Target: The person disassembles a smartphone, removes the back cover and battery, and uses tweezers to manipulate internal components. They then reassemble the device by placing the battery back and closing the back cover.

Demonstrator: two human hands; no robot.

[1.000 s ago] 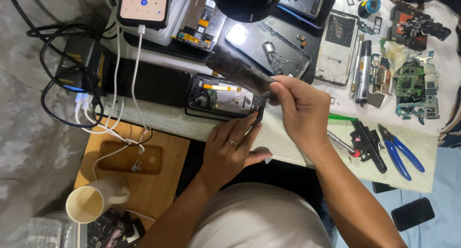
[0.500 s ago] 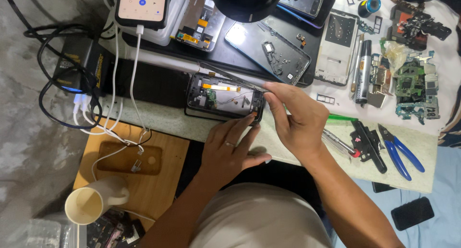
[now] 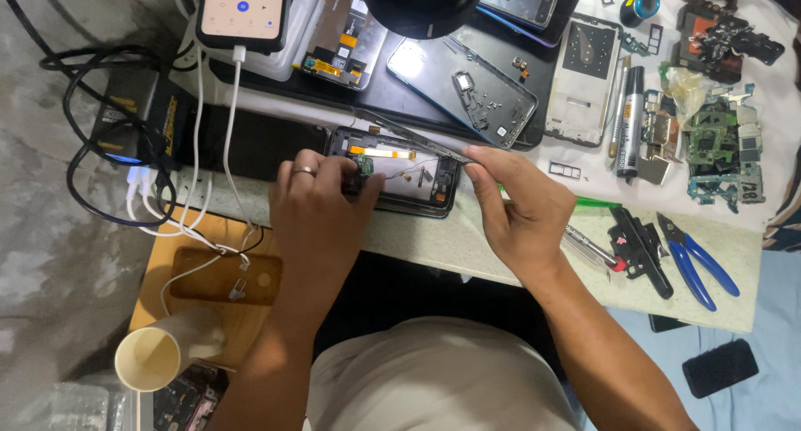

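- Pinched between your right hand's (image 3: pixel 521 210) thumb and fingers, the thin silvery metal tweezers (image 3: pixel 417 137) stay closed in that grip, their tips slanting up and away over the opened black phone frame with its exposed parts (image 3: pixel 400 172).
- Your left hand (image 3: pixel 321 206) has its fingertips closed on a small green circuit piece (image 3: pixel 364 164) at the frame's near-left side; keep that hold light, since the part looks thin and easy to bend.
- That frame lies flat at the near edge of the pale workbench (image 3: pixel 434 243), directly between your two hands.
- Mind the thin wires (image 3: pixel 409 174) just right of your left fingertips; I'd judge a snag there the main risk.
- Steady your right wrist on the bench edge so the tweezer tips don't wander.
- Farther right of your tweezer grip lie the blue-handled cutters (image 3: pixel 697 260) and black pliers (image 3: pixel 638 247), well apart.
- Beyond the frame, a dark phone back shell (image 3: pixel 467 89) holds loose small parts; don't knock it.
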